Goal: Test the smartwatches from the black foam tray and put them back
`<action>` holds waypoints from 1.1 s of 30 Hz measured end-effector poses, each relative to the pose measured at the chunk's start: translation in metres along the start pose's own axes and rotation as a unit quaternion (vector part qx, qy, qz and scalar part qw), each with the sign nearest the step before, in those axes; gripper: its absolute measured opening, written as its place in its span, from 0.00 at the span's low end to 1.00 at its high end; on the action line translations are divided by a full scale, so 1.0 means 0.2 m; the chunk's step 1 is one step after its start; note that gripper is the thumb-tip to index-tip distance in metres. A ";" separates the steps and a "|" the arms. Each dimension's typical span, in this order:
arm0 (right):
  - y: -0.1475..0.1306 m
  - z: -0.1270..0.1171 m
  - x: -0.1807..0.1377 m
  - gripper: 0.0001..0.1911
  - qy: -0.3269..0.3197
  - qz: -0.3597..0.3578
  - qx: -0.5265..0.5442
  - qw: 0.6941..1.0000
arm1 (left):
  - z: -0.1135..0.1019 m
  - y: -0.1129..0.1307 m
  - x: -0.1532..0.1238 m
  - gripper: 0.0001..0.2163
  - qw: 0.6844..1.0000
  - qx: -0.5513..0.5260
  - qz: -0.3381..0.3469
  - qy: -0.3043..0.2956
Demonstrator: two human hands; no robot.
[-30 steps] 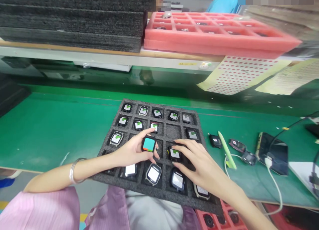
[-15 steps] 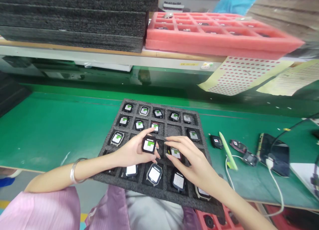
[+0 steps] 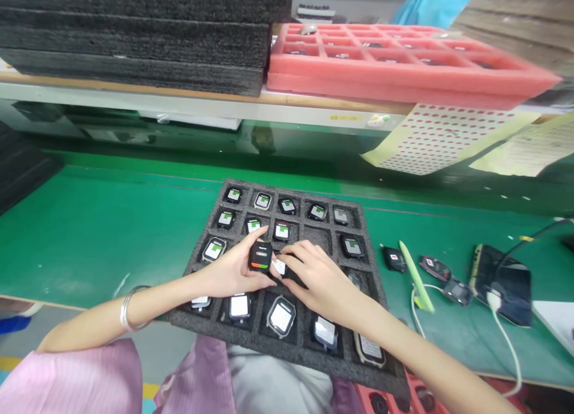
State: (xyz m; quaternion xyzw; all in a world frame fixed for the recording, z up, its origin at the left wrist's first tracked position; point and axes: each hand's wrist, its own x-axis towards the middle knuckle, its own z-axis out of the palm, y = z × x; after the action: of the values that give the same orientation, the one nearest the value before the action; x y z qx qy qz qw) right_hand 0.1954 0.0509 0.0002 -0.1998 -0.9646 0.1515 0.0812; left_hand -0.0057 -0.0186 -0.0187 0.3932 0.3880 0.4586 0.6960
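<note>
A black foam tray (image 3: 372, 366) with square pockets lies at the bench's near edge, most pockets holding small smartwatch bodies with lit screens. My left hand (image 3: 233, 270) holds one watch body (image 3: 260, 256) upright above the tray's middle; its screen is dark with an orange and green bar. My right hand (image 3: 316, 279) rests over the tray's centre, fingers curled on another watch body (image 3: 279, 266) right beside the first one. One pocket (image 3: 316, 237) in the third row is bare.
A green stylus (image 3: 415, 273), several loose watch bodies (image 3: 457, 291), a phone (image 3: 506, 282) and a white cable (image 3: 506, 336) lie right of the tray. On the shelf behind stand stacked black foam sheets (image 3: 134, 37) and a pink foam tray (image 3: 403, 61). A red-dotted sticker sheet (image 3: 430, 139) hangs down.
My right hand has moved left with a watch body, up against the one in my left hand. The held watch's screen went from teal to a green-and-white page to dark with a coloured bar.
</note>
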 end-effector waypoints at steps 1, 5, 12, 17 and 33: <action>0.00 0.01 0.01 0.10 -0.005 -0.002 -0.020 1.000 | -0.01 0.00 0.00 0.43 1.000 0.004 -0.001 0.003; -0.01 0.03 0.04 0.13 -0.012 -0.007 -0.089 0.996 | -0.01 0.02 0.01 0.37 0.999 0.031 0.009 0.023; 0.03 0.04 0.09 0.14 -0.017 -0.006 -0.175 0.984 | 0.01 0.00 0.04 0.41 0.998 0.017 0.021 0.055; 0.12 -0.04 0.12 0.16 -0.042 -0.021 -0.162 0.986 | 0.00 -0.04 0.06 0.40 0.997 0.057 0.034 0.034; 0.20 -0.21 -0.05 0.19 0.102 0.104 0.172 0.974 | -0.18 0.16 0.04 0.26 0.716 0.680 0.159 0.017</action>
State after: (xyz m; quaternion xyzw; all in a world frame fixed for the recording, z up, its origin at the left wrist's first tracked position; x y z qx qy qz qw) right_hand 0.2286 0.0932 0.0265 -0.2963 -0.8848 0.3011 0.1966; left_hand -0.0457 0.0037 -0.0053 0.8084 0.5387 0.1825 0.1513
